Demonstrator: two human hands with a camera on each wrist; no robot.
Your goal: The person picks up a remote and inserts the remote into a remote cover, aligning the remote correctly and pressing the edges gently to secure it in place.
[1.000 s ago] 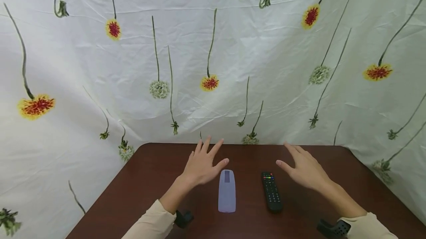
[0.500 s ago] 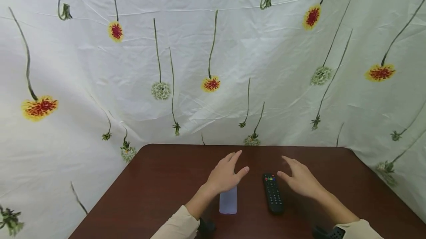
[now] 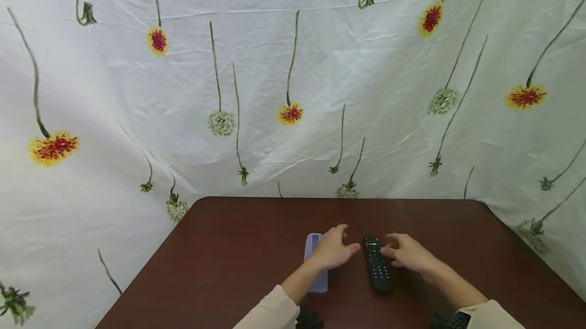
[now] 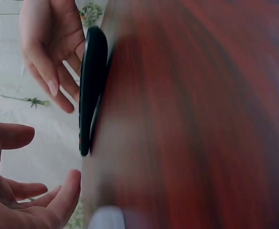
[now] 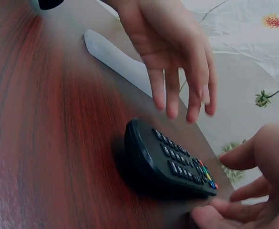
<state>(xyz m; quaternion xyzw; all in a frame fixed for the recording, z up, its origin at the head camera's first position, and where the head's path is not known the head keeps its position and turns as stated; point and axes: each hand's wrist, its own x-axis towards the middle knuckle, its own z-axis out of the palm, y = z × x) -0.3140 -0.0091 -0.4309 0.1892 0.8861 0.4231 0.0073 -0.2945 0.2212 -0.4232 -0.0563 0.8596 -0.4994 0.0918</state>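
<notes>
Cover [image 3: 319, 283], smooth and lilac, points at the table's [image 3: 220, 252] far edge, partly hidden by the left hand [image 3: 331, 250], empty, fingers loose. Nearer the right edge, a rounded black remote [image 3: 378, 267] points likewise, angled left; the right hand [image 3: 407, 253] hovers beside it, slack and empty.

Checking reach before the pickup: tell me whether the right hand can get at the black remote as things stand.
Probably yes: the right hand is close beside the black remote, with nothing visible lying between them. The left hand is on the remote's other side, apparently leaving that approach free.
</notes>
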